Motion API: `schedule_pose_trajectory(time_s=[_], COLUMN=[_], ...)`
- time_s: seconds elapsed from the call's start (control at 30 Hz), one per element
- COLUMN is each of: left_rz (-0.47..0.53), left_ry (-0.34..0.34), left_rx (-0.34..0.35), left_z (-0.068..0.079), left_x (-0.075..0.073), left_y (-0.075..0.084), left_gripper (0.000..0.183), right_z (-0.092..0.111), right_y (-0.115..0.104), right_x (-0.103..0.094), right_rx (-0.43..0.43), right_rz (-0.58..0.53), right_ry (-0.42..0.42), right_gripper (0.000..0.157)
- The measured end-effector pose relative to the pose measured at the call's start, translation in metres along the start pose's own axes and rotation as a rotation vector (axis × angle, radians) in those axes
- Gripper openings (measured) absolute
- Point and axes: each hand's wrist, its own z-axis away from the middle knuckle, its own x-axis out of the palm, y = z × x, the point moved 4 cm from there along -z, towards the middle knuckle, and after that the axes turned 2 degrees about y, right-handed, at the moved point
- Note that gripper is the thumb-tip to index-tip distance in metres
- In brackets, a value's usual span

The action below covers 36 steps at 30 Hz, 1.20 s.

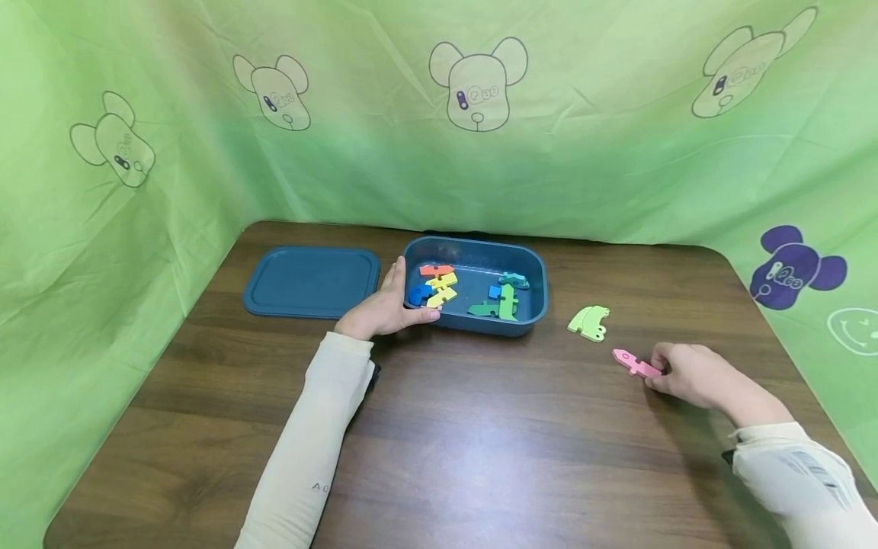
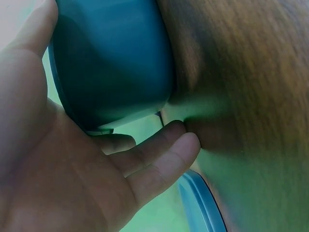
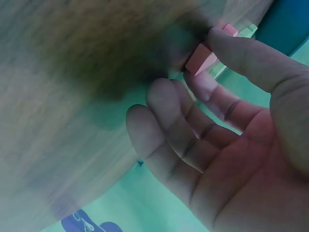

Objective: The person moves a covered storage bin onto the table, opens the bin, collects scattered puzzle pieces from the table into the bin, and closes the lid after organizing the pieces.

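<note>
A dark blue plastic box [image 1: 473, 324] holds several coloured puzzle pieces, with red, yellow and blue ones at its left and green ones [image 1: 507, 301] at its right. My left hand [image 1: 386, 306] rests against the box's left front corner, thumb along the front rim and fingers stretched along the left side. In the left wrist view, its fingers [image 2: 159, 169] are spread beside the box wall [image 2: 116, 58]. My right hand [image 1: 696, 374] pinches the end of a pink puzzle piece [image 1: 629, 361] between thumb and index finger at the table's right. Behind it lie light green pieces [image 1: 588, 322], placed together.
The blue lid [image 1: 312, 280] lies flat on the wooden table [image 1: 480, 442], left of the box. A green printed cloth [image 1: 384, 152] hangs behind the table and at both sides.
</note>
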Motion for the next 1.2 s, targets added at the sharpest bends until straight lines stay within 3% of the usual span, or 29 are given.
schedule_pose_trajectory(time_s=[0.17,0.33,0.53,0.73,0.97,1.2], left_rz=[-0.004,-0.024,-0.024,-0.022,-0.007,-0.023], left_ry=[0.003,0.003,0.013,0.01,0.016,0.008], left_rx=[0.0,-0.01,-0.002,-0.002,-0.007,-0.011], left_z=[0.001,0.001,0.0,0.0,-0.001,0.0], left_x=[0.0,0.0,0.0,0.0,-0.001,-0.002], left_y=[0.001,0.0,-0.001,0.0,-0.001,-0.001], left_gripper=[0.124,0.125,0.125,0.125,0.126,0.125], right_z=[0.0,-0.008,-0.021,-0.036,-0.061,-0.091], right_y=[0.001,-0.002,-0.016,-0.034,-0.061,-0.089], right_x=[-0.003,-0.015,-0.029,-0.039,-0.046,-0.048], right_rx=[-0.018,-0.068,-0.108,-0.121,-0.121,-0.149], right_rz=[0.009,-0.017,-0.085,-0.139,-0.189,-0.196], right_ry=[0.031,0.118,0.248,0.313,0.318,0.26], right_gripper=[0.022,0.015,0.009,0.01,0.009,0.01])
